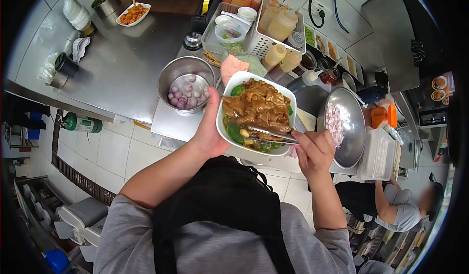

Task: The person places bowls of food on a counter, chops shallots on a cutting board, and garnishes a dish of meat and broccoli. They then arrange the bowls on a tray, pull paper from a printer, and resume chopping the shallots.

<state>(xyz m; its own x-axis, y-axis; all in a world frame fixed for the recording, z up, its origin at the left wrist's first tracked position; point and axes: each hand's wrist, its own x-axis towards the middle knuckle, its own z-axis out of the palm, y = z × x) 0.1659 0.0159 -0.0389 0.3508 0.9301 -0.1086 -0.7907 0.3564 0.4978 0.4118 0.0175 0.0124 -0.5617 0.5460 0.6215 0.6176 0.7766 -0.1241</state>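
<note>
Bowl held up, tongs in
Your left hand (pixel 209 130) clamps the white bowl (pixel 233 81) by its rim, keeping it level above the counter (pixel 127 64); your right hand (pixel 315 149) pinches tongs (pixel 271 133), tips down in the food (pixel 256 105).

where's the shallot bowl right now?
Head view, centre-left: the steel shallot bowl sits at the steel counter's near edge, just left of the white dish that the left hand holds up; the right hand holds tongs at that dish.
</note>
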